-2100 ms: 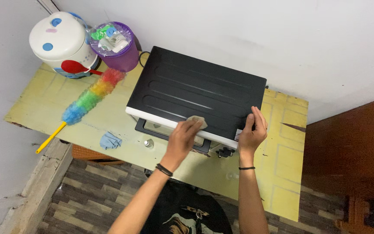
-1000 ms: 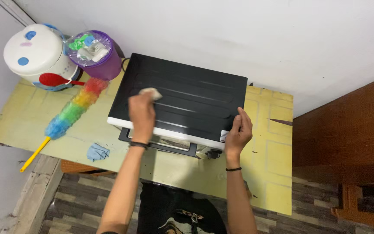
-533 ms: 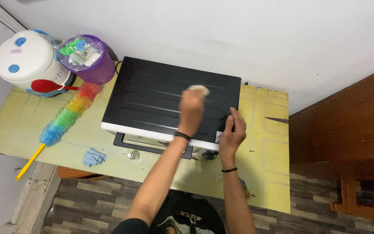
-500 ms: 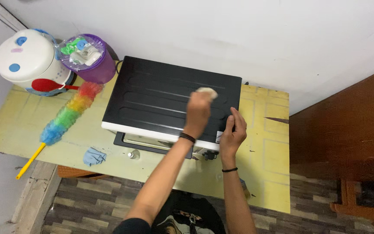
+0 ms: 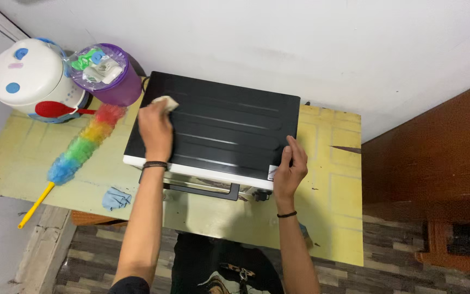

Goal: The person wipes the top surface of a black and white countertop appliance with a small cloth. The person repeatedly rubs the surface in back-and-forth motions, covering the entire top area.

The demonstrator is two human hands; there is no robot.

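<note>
Oven top (image 5: 229, 128) wanted even strokes: left hand (image 5: 156, 128) clamped the cloth (image 5: 165, 102), right hand (image 5: 290, 166) lay open, steadying its corner.

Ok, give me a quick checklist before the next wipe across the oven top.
1. Cloth under left hand, pressed on oven top: ok.
2. Right hand bracing oven's front right corner: ok.
3. Oven top free of other things: ok.
4. Oven sits fully on table: ok.
5. Duster and purple tub apart from the oven's left side: tub close, cannot tell if touching.
6. Top surface clean: cannot tell.
</note>
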